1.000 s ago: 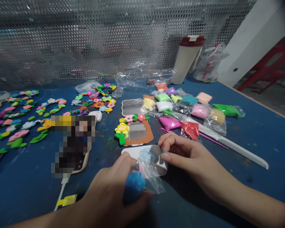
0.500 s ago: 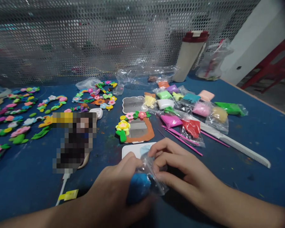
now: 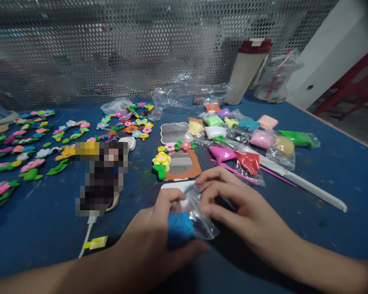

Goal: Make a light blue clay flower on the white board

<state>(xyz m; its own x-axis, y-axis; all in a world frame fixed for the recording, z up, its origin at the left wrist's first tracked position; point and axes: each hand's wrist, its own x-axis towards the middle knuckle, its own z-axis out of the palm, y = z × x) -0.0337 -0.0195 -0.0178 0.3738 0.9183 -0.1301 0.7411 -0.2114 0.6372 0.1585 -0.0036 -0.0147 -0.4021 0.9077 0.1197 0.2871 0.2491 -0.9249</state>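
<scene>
A: That soft blue lump of modelling clay is sitting half out of its clear thin plastic bag. It is being held low over the near part of the blue counter, just in front of a flat white card.

B: What is worrying you?

A: The film is looking flimsy. If the two hands are pulling against each other too hard, I think it could be tearing. Or the clay could be squeezing out and smearing onto the card. A slip might also be sending a hand into the small mirror with the brown clay frame and flowers just beyond.

B: And the grips?

A: The left hand is wrapping around the lump from below, its fingers curling closed on the clay. The right hand is bending over the bag's far side, its fingers pinching narrowly on the film. The thumb is hidden, so I cannot tell how firmly.

B: Anything lying close?

A: The red clay packet and thin pink sticks are lying near the right knuckles, not touching them. The long white comb is lying further right.
</scene>
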